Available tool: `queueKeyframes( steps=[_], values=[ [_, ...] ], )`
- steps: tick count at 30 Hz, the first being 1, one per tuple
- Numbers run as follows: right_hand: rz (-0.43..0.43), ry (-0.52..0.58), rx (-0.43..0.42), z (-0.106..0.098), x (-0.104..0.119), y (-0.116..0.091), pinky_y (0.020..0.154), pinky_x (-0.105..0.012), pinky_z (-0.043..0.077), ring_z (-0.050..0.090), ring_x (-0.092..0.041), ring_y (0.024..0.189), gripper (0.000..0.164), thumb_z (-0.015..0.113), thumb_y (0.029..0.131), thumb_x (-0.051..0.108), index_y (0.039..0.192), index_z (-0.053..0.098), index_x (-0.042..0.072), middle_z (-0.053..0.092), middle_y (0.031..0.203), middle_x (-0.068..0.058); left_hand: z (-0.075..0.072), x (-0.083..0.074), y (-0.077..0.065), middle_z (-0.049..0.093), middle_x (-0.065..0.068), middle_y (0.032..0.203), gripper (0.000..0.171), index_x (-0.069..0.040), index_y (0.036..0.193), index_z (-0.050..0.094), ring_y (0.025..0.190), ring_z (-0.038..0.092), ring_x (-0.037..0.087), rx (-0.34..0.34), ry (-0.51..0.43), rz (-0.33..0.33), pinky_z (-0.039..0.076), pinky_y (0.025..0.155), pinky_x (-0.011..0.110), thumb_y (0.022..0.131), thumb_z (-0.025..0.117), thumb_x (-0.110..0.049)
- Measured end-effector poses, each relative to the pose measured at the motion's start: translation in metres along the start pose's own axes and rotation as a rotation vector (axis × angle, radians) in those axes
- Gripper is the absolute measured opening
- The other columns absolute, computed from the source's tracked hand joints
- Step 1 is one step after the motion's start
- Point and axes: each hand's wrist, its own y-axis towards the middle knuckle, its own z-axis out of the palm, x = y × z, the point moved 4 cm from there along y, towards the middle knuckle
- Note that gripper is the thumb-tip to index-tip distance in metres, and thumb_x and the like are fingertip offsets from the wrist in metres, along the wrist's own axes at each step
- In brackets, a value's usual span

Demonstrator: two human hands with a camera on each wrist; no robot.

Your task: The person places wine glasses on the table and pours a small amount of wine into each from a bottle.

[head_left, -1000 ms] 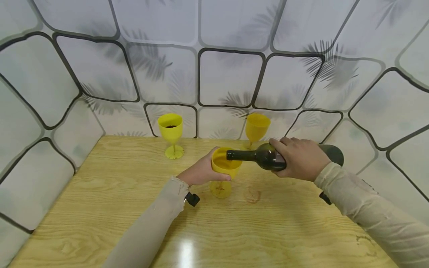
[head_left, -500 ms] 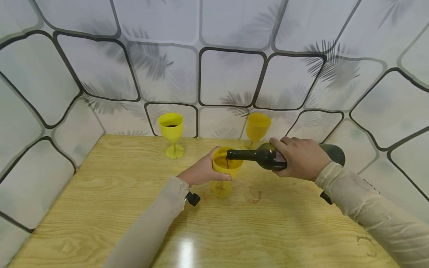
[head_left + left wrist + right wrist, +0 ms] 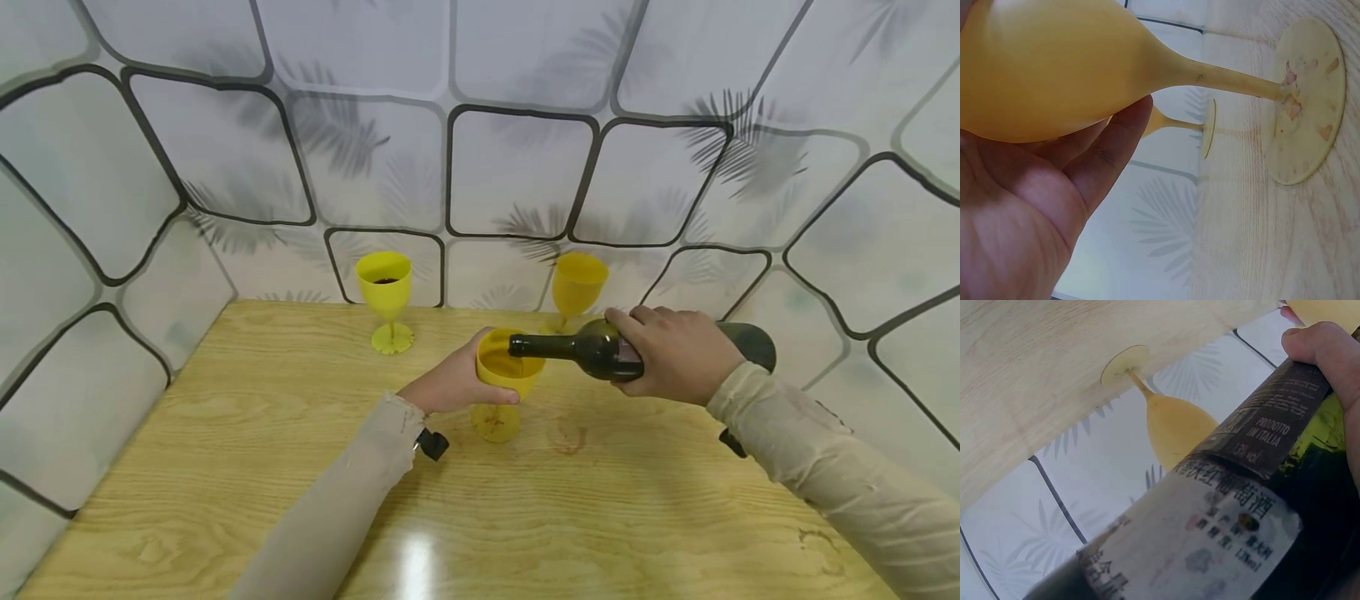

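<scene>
In the head view, my left hand (image 3: 453, 379) grips the bowl of a yellow goblet (image 3: 497, 379) that stands upright, its stained foot (image 3: 1310, 103) on the table in the left wrist view. My right hand (image 3: 678, 354) holds a dark green wine bottle (image 3: 600, 350) round its body, lying nearly level. The bottle's mouth is over the goblet's opening, and a thin trace of liquid shows below it. How full this goblet is cannot be made out. Printed labels (image 3: 1210, 534) cover the bottle's side in the right wrist view.
Another yellow goblet (image 3: 386, 292), with dark liquid inside, stands at the back left. A third goblet (image 3: 579, 287) is at the back right, behind the bottle. Patterned wall panels (image 3: 517, 175) close off the wooden table (image 3: 300, 400) at the back and sides. A ring-shaped stain (image 3: 567, 437) marks the tabletop.
A dark stream of liquid appeared from the bottle's mouth half a second ago; now it looks thinner and fainter. Both hands keep their grips, and the goblets stay in place.
</scene>
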Motion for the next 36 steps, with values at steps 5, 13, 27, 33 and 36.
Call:
queueKeyframes(
  steps=[5,13,27,33,36],
  values=[
    [0.013,0.008,0.01,-0.0011,-0.0002,-0.0006,0.052,-0.042,0.053,0.06,-0.021,0.064,0.079,0.092,0.065,0.048,0.124,0.056,0.011,0.063,0.085,-0.007,0.0002,-0.0007,0.0002,0.059,0.007,0.132,0.082,-0.021,0.149,0.037,0.117,0.06,0.024,0.003,0.0,-0.002,0.052,0.1,0.041,0.084,0.087,-0.015],
    [0.014,0.002,-0.001,-0.0015,0.0005,-0.0011,0.052,-0.042,0.053,0.061,-0.021,0.063,0.079,0.092,0.064,0.048,0.123,0.056,0.011,0.063,0.083,-0.007,0.0005,-0.0007,0.0005,0.06,0.006,0.133,0.085,-0.023,0.151,0.035,0.118,0.06,0.024,0.01,0.002,-0.009,0.053,0.1,0.04,0.084,0.088,-0.016],
    [0.011,0.002,-0.01,-0.0028,0.0022,0.0003,0.049,-0.041,0.052,0.058,-0.02,0.06,0.075,0.092,0.063,0.047,0.119,0.056,0.012,0.06,0.079,-0.004,-0.0003,0.0002,0.0001,0.059,0.006,0.132,0.087,-0.024,0.152,0.034,0.119,0.059,0.023,0.011,0.01,-0.011,0.052,0.101,0.04,0.084,0.088,-0.016],
    [0.008,-0.001,-0.014,-0.0035,0.0033,0.0009,0.049,-0.041,0.051,0.058,-0.02,0.06,0.075,0.093,0.063,0.045,0.119,0.056,0.012,0.06,0.078,-0.004,-0.0003,-0.001,-0.0008,0.059,0.006,0.133,0.087,-0.024,0.151,0.035,0.119,0.059,0.023,0.009,0.015,-0.01,0.052,0.101,0.041,0.083,0.088,-0.016],
    [0.011,-0.002,-0.008,-0.0043,0.0038,0.0013,0.049,-0.041,0.051,0.058,-0.019,0.06,0.075,0.091,0.063,0.046,0.119,0.056,0.011,0.06,0.078,-0.004,-0.0005,-0.0009,-0.0011,0.059,0.005,0.133,0.088,-0.024,0.152,0.034,0.119,0.059,0.023,0.008,0.022,-0.016,0.052,0.101,0.041,0.083,0.088,-0.017]
  ],
)
